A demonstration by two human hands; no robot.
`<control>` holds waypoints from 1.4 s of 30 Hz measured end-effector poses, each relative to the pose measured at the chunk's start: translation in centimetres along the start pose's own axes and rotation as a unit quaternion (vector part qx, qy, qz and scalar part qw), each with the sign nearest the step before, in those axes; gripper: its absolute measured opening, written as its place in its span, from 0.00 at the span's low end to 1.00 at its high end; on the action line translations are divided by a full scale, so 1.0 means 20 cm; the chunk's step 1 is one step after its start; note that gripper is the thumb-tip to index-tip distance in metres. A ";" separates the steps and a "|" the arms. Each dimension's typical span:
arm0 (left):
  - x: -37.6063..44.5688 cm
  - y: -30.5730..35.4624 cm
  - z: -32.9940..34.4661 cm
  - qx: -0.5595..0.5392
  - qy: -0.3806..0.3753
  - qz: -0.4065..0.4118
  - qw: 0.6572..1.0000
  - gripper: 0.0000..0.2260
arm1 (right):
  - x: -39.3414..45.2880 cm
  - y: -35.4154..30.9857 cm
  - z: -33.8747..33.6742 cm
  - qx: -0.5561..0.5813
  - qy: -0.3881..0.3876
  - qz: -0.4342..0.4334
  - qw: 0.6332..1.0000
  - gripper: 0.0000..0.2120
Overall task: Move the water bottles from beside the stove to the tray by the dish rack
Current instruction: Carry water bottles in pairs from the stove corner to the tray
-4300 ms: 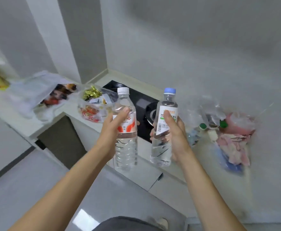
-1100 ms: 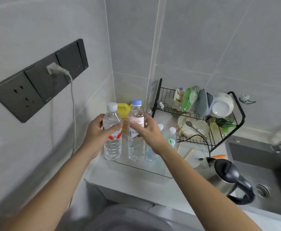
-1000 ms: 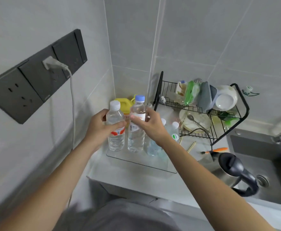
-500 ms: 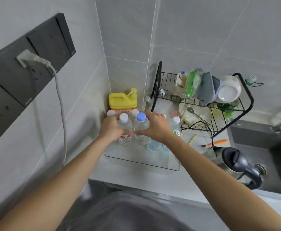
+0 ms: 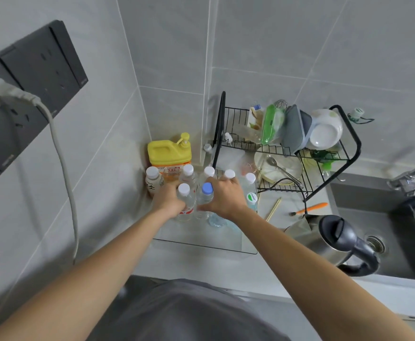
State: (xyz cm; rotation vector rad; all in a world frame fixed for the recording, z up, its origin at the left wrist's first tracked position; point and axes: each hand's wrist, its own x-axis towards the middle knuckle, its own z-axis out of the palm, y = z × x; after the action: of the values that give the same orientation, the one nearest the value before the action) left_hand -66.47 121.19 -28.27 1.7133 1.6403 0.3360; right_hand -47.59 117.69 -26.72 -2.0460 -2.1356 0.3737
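Note:
A clear glass tray (image 5: 201,239) lies on the counter left of the black dish rack (image 5: 285,153). My left hand (image 5: 168,201) grips a white-capped water bottle (image 5: 184,203) with a red label, standing on the tray. Beside it my right hand (image 5: 222,199) grips a blue-capped water bottle (image 5: 206,199), also upright on the tray. Several more white-capped bottles (image 5: 250,190) stand behind and to the right of them.
A yellow detergent jug (image 5: 169,155) sits in the corner behind the tray. A steel kettle (image 5: 329,239) stands right of the tray, by the sink (image 5: 378,232). Chopsticks (image 5: 273,209) and an orange-handled brush (image 5: 309,209) lie on the counter. A cable (image 5: 63,168) hangs from the wall sockets.
Both hands carried the two bottles from the stove side to the tray and lowered them onto it among the other bottles. My view now looks more steeply down.

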 end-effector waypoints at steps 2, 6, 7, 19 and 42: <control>0.01 0.00 0.02 0.005 0.011 0.005 1.000 0.24 | -0.01 0.00 0.03 -0.004 0.005 0.002 1.000 0.31; 0.03 -0.03 0.03 -0.011 0.020 0.016 1.000 0.27 | -0.01 0.01 0.07 -0.016 0.008 -0.018 1.000 0.29; 0.03 -0.04 0.02 -0.007 0.022 0.026 0.999 0.27 | 0.00 0.01 0.07 -0.019 0.005 -0.022 1.000 0.28; 0.07 0.03 -0.13 0.215 -0.006 0.149 0.965 0.17 | 0.06 -0.03 0.01 -0.060 -0.024 -0.103 0.993 0.18; 0.11 0.05 -0.19 0.252 -0.057 0.232 0.938 0.14 | 0.06 0.02 -0.02 -0.027 -0.067 -0.098 0.993 0.15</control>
State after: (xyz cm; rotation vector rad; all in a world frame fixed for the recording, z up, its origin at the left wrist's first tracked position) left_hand -67.80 124.48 -25.51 2.4630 1.2867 0.0231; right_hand -47.10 118.91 -26.50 -1.8641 -2.4249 0.4432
